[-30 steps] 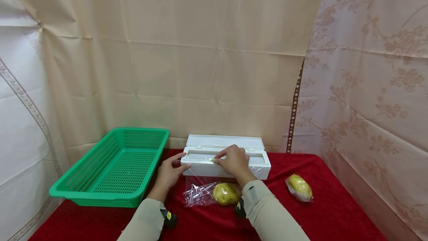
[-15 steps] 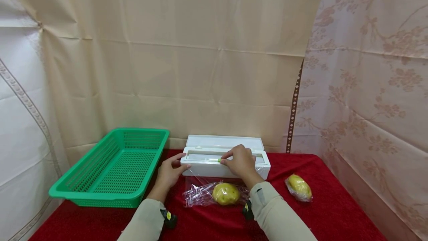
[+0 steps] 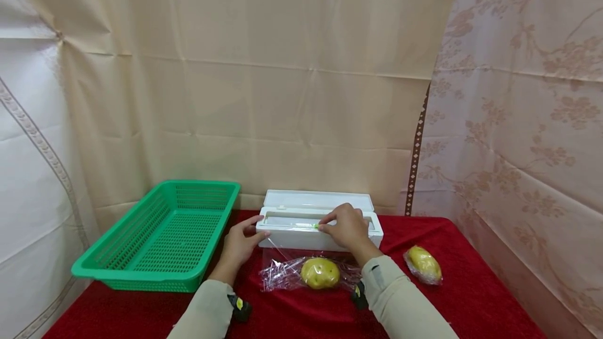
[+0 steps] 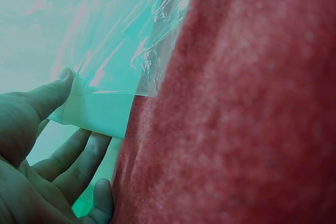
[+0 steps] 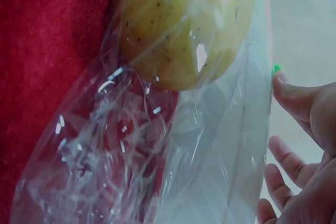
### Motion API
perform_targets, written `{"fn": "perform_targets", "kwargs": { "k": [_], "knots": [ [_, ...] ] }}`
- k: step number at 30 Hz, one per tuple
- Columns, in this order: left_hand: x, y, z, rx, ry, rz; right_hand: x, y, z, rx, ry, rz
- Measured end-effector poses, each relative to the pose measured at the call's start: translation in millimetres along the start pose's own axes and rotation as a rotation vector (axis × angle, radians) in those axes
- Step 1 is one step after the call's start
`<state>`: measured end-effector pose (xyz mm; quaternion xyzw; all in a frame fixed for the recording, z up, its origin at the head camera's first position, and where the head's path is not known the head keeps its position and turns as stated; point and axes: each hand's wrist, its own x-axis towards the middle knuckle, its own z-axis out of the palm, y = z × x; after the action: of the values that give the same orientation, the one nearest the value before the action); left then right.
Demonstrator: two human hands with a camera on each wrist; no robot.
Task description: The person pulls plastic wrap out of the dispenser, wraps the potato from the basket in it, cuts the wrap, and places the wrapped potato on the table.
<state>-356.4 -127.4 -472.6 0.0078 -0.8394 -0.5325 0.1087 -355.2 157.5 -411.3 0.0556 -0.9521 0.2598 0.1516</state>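
A white cling film dispenser (image 3: 292, 238) lies on the red cloth with its lid (image 3: 317, 199) tilted back. My left hand (image 3: 238, 247) holds its left end, thumb on the front; the left wrist view shows clear film (image 4: 113, 61) hanging over that face. On the top front edge, right of the middle, my right hand (image 3: 347, 228) pinches a small green slide cutter (image 3: 316, 226), mostly covered by fingertips. In front of the dispenser a yellow potato (image 3: 320, 273) sits under crumpled clear cling film (image 3: 280, 275). Dark specks show on this potato (image 5: 184, 30) in the right wrist view.
A second potato (image 3: 423, 264), wrapped in film, lies at the right on the red cloth (image 3: 471, 286). At the left stands a green plastic basket (image 3: 136, 279). Beige curtains (image 3: 292, 103) hang behind the table.
My right hand has slid the green cutter to the right along the dispenser's edge. The left hand has stayed on the left end, and the potatoes have not moved.
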Motion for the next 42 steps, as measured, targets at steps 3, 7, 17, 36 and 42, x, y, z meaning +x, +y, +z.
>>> {"fn": "perform_targets", "kwargs": {
  "k": [3, 7, 17, 36, 42],
  "knots": [
    [0.4, 0.1, 0.8, 0.002, 0.000, 0.010, 0.0, 2.5, -2.2, -0.015, -0.007, 0.003],
    [-0.2, 0.3, 1.4, 0.004, 0.004, 0.005, 0.8, 5.7, -4.4, -0.025, -0.015, 0.004],
    [-1.6, 3.6, 3.1, 0.014, -0.001, 0.001, -2.9, 14.6, -13.5, -0.043, -0.008, -0.017],
    [0.4, -1.6, -5.4, 0.040, -0.006, 0.009, -2.8, 74.3, -39.5, 0.120, 0.012, -0.176],
    [1.8, -1.4, -0.8, 0.029, -0.011, 0.017, -5.2, 80.8, -47.5, 0.099, 0.008, -0.195]
  ]
}}
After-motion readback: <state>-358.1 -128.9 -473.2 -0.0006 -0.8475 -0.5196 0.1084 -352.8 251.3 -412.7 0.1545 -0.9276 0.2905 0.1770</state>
